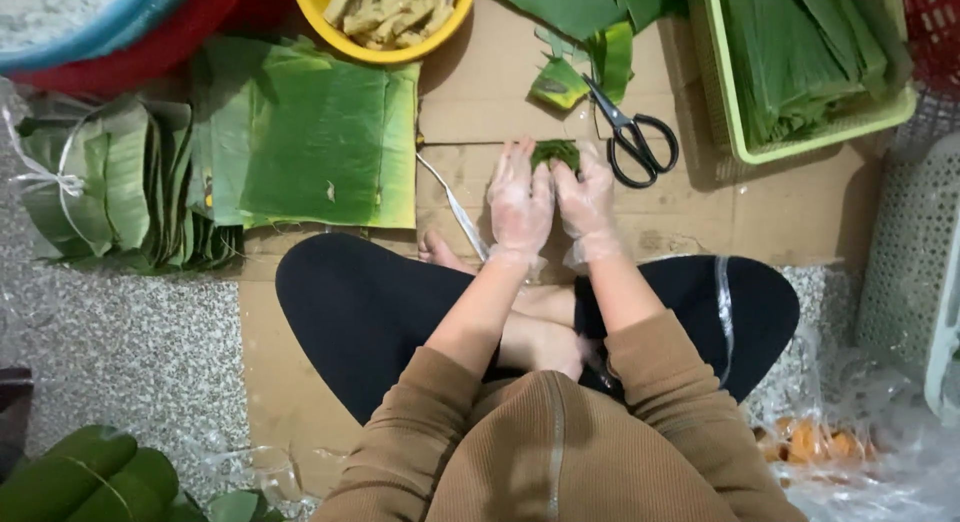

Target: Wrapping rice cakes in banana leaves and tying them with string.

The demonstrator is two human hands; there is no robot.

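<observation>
The scene is viewed from a single camera worn on the head, pointed almost straight down. The lap is seen at the near edge, the cardboard sheet [480, 102] in the middle, bowls and a basket at the far edge. Everything is taken from close range. No second view is supplied.

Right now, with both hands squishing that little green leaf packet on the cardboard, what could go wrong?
The leaf parcel might spring open, since the left hand and right hand only press it down; I see no tie around it. The scissors lie close beside the right hand, so a careless reach could catch their blades. The thin plastic gloves look loose and could slip on the smooth leaf.
</observation>
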